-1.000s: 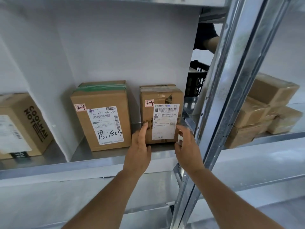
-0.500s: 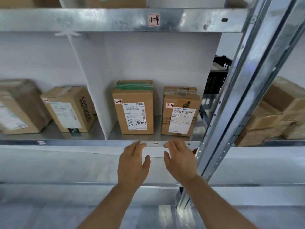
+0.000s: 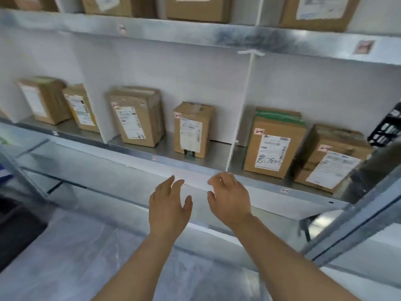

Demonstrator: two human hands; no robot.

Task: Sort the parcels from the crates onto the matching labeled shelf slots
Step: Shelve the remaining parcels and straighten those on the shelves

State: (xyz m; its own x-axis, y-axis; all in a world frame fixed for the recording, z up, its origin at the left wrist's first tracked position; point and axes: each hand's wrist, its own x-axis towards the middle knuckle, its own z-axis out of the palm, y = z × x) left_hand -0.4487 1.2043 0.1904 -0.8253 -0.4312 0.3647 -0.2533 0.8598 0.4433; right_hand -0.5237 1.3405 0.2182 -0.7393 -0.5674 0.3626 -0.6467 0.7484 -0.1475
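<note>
1. Step in hand: judged as the gap between parcels. A placement looks finished and both hands are free to fetch the next one.
2. Left hand: grip empty, fingers straight and loosely spread, hanging in front of the shelf edge, holding nothing.
3. Right hand: grip empty, fingers lightly curled, nothing between them, just beside the left hand and below the same edge.
4. Small parcel: stands at the far right of the middle shelf, white label facing out, a small red-marked tag at its upper corner.
5. Taped parcel: green tape on top, handwriting on its label, just left of the small parcel in the same slot, right of the white divider.
6. Other parcels: two in the slot left of the divider, more further left and on the shelf above. Tags are too blurred to read.
7. Black crate: partly seen at the right border.
8. Next move calls for: turning to a crate, taking one parcel and reading its tag against the slot tags.
9. Change since earlier frames: the hands were at the small parcel a second ago and have since come away and down; the view has swung left, bringing more slots into sight.
</note>
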